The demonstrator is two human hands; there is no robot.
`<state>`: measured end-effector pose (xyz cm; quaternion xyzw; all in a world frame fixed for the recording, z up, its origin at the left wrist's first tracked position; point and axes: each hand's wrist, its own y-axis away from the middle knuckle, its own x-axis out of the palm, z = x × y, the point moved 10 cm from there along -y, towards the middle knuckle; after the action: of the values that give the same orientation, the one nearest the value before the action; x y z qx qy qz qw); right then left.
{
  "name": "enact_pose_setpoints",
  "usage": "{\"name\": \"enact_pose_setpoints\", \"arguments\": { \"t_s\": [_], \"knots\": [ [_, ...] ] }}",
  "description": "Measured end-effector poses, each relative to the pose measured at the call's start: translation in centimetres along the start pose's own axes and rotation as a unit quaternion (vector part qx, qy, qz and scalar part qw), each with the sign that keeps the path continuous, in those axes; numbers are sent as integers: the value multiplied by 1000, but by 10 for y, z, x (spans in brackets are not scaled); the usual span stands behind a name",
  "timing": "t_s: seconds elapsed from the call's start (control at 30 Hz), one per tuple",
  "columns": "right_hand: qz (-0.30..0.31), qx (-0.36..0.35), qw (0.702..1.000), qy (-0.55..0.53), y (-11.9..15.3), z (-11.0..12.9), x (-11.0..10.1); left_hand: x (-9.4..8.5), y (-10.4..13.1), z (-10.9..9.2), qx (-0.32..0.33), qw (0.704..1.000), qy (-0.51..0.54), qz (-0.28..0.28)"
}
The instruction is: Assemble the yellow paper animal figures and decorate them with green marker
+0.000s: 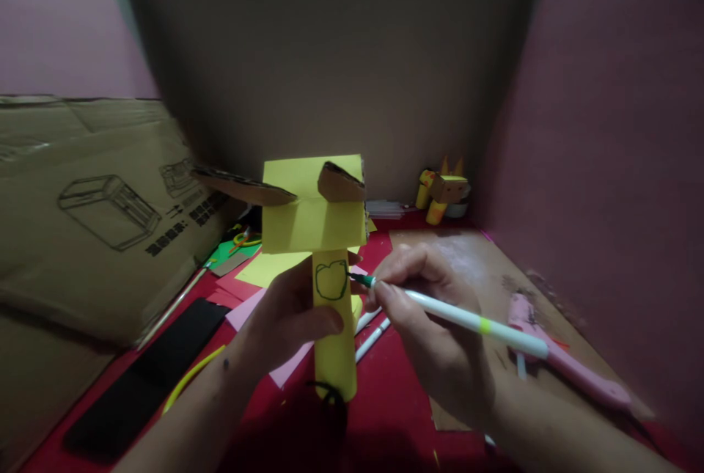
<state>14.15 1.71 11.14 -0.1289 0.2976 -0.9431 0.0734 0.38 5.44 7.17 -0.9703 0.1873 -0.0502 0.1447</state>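
Upright in my left hand (291, 312) is a yellow paper figure (334, 352), made of a tube with a box-like head on top. The fingers wrap round the tube from behind, and the thumb lies across its front. Two brown cardboard ears (247, 188) stick out of the head. A dark outline of a rounded, heart-like shape (331, 280) shows on the tube. My right hand (426, 312) pinches a white marker (462, 314) with a green tip section. Its dark tip is at the outline's right edge; I cannot tell whether it touches. A black cord lies at the tube's lower end.
A pink glue gun (572, 363) lies on a cardboard sheet (440, 260) at right. Behind stands a yellow-and-brown paper animal (448, 191). Left are a black flat slab (148, 378), coloured paper scraps (264, 268) and a large cardboard box (99, 202). Red cloth (379, 392) covers the surface.
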Motion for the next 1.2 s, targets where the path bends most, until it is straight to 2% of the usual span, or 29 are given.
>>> {"name": "enact_pose_setpoints", "arguments": {
  "t_s": [0.33, 0.57, 0.8, 0.93, 1.2],
  "knots": [
    [10, 7, 999, -40, 1, -6, 2, 1, 1, -1, -6, 1000, 20, 0],
    [-2, 3, 1000, 8, -1, -2, 0, 5, -2, -4, 20, 999, 35, 14],
    [21, 6, 999, -33, 1, -4, 3, 1, 0, 1, -18, 1000, 25, -4],
    [37, 15, 998, -39, 1, -7, 4, -2, 1, 1, -19, 1000, 5, -13],
    [10, 5, 999, -30, 1, -4, 2, -1, 2, 4, -20, 999, 26, -1]
  ]
}}
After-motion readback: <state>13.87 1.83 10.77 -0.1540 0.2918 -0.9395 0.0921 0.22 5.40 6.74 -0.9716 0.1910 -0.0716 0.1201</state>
